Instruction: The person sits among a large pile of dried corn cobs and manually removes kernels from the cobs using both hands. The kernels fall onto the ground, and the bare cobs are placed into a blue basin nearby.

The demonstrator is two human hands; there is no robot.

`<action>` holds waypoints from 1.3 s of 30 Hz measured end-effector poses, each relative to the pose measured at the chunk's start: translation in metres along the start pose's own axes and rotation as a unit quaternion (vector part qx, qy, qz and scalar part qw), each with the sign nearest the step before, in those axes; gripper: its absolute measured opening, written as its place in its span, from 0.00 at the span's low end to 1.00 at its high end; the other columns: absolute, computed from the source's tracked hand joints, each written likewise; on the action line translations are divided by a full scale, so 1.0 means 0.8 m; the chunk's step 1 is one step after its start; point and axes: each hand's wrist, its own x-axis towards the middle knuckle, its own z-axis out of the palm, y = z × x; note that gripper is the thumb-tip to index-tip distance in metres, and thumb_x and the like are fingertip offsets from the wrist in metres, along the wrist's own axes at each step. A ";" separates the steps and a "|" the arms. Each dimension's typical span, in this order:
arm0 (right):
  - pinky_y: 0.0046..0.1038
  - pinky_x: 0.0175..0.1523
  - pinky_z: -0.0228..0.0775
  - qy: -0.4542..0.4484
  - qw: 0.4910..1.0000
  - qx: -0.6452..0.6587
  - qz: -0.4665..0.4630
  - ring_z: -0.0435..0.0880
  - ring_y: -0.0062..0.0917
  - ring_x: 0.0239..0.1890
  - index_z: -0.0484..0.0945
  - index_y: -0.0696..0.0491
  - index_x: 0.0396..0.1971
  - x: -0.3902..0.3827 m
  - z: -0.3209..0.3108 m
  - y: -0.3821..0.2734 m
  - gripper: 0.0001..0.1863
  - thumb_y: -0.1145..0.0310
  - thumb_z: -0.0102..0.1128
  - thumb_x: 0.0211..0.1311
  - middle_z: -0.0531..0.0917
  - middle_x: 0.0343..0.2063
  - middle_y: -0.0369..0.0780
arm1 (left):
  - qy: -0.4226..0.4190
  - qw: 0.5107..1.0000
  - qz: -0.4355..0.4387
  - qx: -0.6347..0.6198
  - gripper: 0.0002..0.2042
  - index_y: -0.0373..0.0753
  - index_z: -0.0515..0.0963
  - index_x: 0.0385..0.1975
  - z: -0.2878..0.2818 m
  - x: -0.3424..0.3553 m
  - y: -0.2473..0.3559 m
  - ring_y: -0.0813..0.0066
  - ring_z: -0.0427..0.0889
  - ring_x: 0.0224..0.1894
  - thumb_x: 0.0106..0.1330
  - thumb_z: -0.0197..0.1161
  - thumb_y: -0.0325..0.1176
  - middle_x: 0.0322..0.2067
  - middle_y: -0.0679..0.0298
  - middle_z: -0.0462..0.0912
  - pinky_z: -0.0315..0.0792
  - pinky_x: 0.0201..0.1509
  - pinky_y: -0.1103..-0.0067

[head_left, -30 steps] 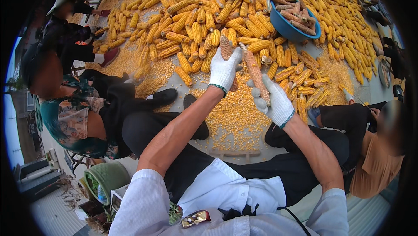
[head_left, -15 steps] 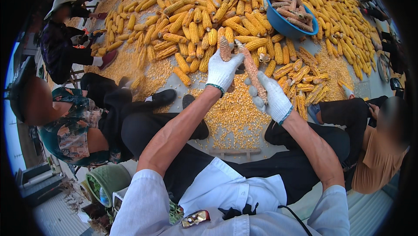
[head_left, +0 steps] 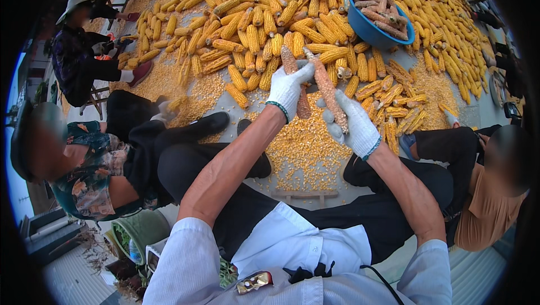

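Observation:
In a white knitted glove, my left hand point(head_left: 287, 89) is closed round a bare reddish corn cob point(head_left: 289, 64), whose lower end sticks out below the fingers. My right hand point(head_left: 355, 121), gloved the same way, grips a second corn cob point(head_left: 324, 80), pinkish and stripped of kernels, with its pale tip pointing up and left. The two cobs are side by side with a small gap between them. Below my hands, loose yellow kernels point(head_left: 306, 150) are spread over the grey ground. Just beyond lies a big heap of unshelled yellow corn ears point(head_left: 270, 29).
A blue basin point(head_left: 378, 34) full of bare cobs sits on the heap at the far right. People sit close on my left point(head_left: 93, 164) and right point(head_left: 486, 192), others farther off. A low wooden piece point(head_left: 304, 194) lies between my legs. A green tub point(head_left: 140, 232) stands at lower left.
The cob in my left hand has turned and now shows more of its length above and below the fingers. The cobs have moved slightly apart. My right hand keeps its grip.

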 end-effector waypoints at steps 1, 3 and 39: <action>0.17 0.16 0.64 0.002 1.000 0.000 0.002 0.72 0.14 0.14 0.74 0.59 0.50 0.001 0.001 0.001 0.26 0.48 0.41 0.80 0.78 0.24 0.33 | -0.002 1.000 0.000 -0.005 0.15 0.31 0.77 0.49 -0.002 0.001 -0.001 0.70 0.83 0.39 0.68 0.67 0.31 0.39 0.59 0.83 0.84 0.45 0.69; 0.18 0.16 0.65 0.009 1.000 -0.020 -0.008 0.73 0.14 0.14 0.74 0.59 0.50 0.002 0.001 0.003 0.25 0.49 0.42 0.80 0.79 0.24 0.34 | -0.001 1.000 -0.001 -0.006 0.15 0.30 0.77 0.49 -0.001 0.001 0.001 0.70 0.83 0.39 0.68 0.67 0.31 0.40 0.58 0.83 0.84 0.45 0.69; 0.19 0.19 0.69 0.110 0.938 -0.321 -0.069 0.78 0.16 0.18 0.71 0.58 0.48 0.019 0.006 -0.014 0.22 0.52 0.51 0.75 0.83 0.31 0.40 | -0.016 0.995 -0.015 -0.100 0.16 0.37 0.74 0.56 -0.013 0.015 0.008 0.70 0.82 0.45 0.73 0.61 0.35 0.46 0.62 0.82 0.79 0.54 0.68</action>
